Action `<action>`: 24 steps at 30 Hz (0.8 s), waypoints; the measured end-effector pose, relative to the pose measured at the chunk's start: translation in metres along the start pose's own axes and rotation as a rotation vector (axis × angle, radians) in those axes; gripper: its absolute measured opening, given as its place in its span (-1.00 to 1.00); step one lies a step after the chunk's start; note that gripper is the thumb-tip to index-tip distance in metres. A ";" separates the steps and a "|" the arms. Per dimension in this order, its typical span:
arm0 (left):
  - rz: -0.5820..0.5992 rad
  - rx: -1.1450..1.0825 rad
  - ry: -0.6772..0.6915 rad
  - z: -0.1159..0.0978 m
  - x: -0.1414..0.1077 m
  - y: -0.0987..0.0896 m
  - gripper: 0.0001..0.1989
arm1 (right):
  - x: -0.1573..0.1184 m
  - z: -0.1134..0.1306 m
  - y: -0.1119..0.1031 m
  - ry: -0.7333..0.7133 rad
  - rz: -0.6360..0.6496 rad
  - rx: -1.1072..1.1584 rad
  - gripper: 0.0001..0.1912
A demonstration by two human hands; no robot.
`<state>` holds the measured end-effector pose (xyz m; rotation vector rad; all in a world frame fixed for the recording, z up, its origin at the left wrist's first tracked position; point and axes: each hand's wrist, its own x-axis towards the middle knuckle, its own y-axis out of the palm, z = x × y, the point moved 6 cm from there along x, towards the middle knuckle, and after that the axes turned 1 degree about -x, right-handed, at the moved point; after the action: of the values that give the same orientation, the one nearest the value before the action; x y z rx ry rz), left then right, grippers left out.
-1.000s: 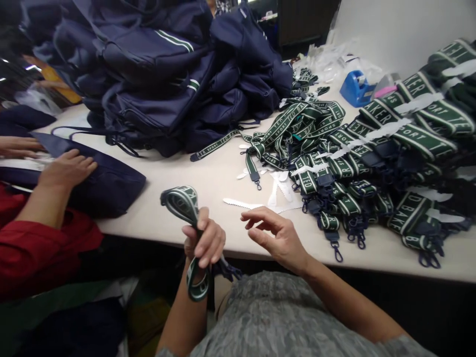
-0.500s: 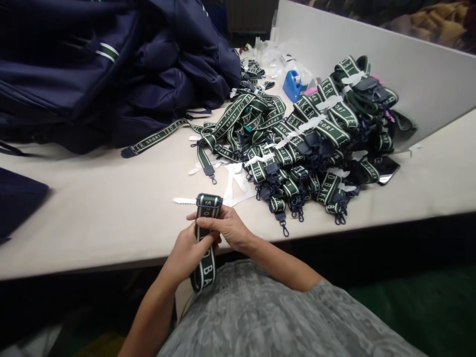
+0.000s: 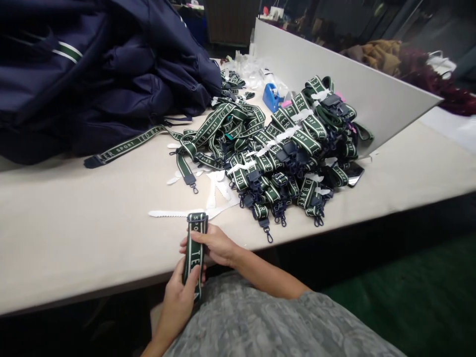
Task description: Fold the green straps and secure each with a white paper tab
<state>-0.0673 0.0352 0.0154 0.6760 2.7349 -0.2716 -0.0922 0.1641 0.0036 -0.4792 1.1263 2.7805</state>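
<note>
A dark green webbing strap [image 3: 195, 254] with white lettering and edge stripes hangs folded lengthwise between my hands, over the table's front edge. My right hand [image 3: 215, 243] grips it near the upper end, thumb across the front, just below a dark buckle [image 3: 197, 217]. Lower down, my left hand [image 3: 181, 289] is closed round the strap with its thumb on the lettering. The fingers behind the strap are partly hidden. Just beyond the buckle, white toothed strips [image 3: 169, 213] lie on the tabletop.
Banded straps with hooks lie in a large pile [image 3: 282, 148] to the right, loose straps [image 3: 219, 129] beside it. Navy bags [image 3: 122, 74] fill the back left. A blue tape dispenser [image 3: 271, 97] stands before a white partition [image 3: 334, 74]. A phone [image 3: 356, 175] lies right of the pile.
My left hand has slid down the strap, away from my right hand, and more lettering shows between them. The strap now lies straighter. The camera view has shifted.
</note>
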 end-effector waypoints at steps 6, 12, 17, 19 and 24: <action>-0.358 0.316 0.047 -0.001 0.004 -0.068 -0.50 | 0.011 0.086 -0.036 -0.169 -0.361 -1.240 -0.71; -0.423 0.114 0.096 -0.023 0.017 -0.070 -0.51 | 0.063 0.115 -0.044 -0.095 -0.580 -1.574 -0.71; -0.347 0.040 0.106 -0.031 0.020 -0.049 -0.52 | 0.076 0.097 -0.030 -0.098 -0.552 -1.680 -0.83; -0.330 0.037 0.101 -0.030 0.019 -0.046 -0.52 | 0.071 0.094 -0.029 -0.100 -0.592 -1.694 -0.71; -0.369 0.159 0.123 -0.026 0.015 -0.052 -0.54 | 0.071 0.097 -0.036 -0.052 -0.662 -1.688 -0.50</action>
<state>-0.1118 0.0030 0.0402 0.2245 2.9675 -0.5525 -0.1759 0.2563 0.0222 -0.6215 -1.3742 2.3169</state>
